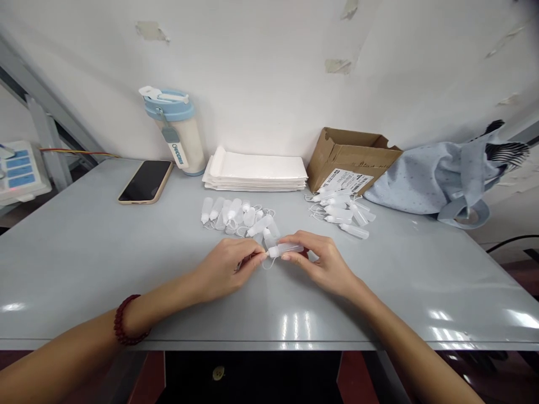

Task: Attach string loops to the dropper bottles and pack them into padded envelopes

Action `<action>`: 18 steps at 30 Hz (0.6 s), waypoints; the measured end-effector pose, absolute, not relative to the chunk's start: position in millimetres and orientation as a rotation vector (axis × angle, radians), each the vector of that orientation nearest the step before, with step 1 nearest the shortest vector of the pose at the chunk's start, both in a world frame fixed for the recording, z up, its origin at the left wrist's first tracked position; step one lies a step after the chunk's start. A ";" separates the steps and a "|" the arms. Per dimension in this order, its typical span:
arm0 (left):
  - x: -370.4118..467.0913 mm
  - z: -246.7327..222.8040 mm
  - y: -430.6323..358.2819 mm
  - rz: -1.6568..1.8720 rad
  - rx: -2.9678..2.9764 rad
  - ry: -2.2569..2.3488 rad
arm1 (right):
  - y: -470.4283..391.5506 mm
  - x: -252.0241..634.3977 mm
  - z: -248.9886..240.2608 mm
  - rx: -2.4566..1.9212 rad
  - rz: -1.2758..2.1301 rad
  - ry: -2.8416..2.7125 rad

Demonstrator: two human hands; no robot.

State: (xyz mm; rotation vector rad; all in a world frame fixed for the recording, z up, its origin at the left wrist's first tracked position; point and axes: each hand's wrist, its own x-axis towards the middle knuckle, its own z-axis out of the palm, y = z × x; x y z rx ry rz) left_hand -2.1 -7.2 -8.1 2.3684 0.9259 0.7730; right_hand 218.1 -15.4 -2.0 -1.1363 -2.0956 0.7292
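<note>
A small translucent squeeze dropper bottle [285, 249] lies nearly level between my two hands, its nozzle toward the left. My right hand [322, 261] grips its body between thumb and fingers. At the nozzle end, my left hand [233, 262] pinches the tip, where the small cap is mostly hidden by the fingertips. A thin cap strap loops down below the bottle's neck. Just beyond my hands, a loose pile of similar dropper bottles [233, 210] lies on the table. To the right, a second pile of dropper bottles [339, 205] rests before the cardboard box.
The grey table [168, 235] holds a phone [145, 182], a blue-lidded tumbler [185, 137] and stacked white envelopes [261, 168]. An open cardboard box [351, 160] and a light blue cloth bag [425, 177] stand at the back right, against the wall.
</note>
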 end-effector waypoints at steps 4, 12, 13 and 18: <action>-3.3 -10.7 -4.5 0.960 2.420 0.997 | -10.2 226.5 -2.0 -1.199 0.641 -2.005; -6.8 -22.3 4.9 0.924 2.515 1.272 | 8.8 251.5 -10.7 -1.492 0.390 -1.910; -6.9 -23.0 5.3 0.878 2.522 1.299 | 10.7 254.9 -12.2 -1.535 0.325 -1.930; -6.4 -23.2 7.0 0.738 2.563 1.370 | 16.8 270.1 -17.2 -1.725 0.005 -2.000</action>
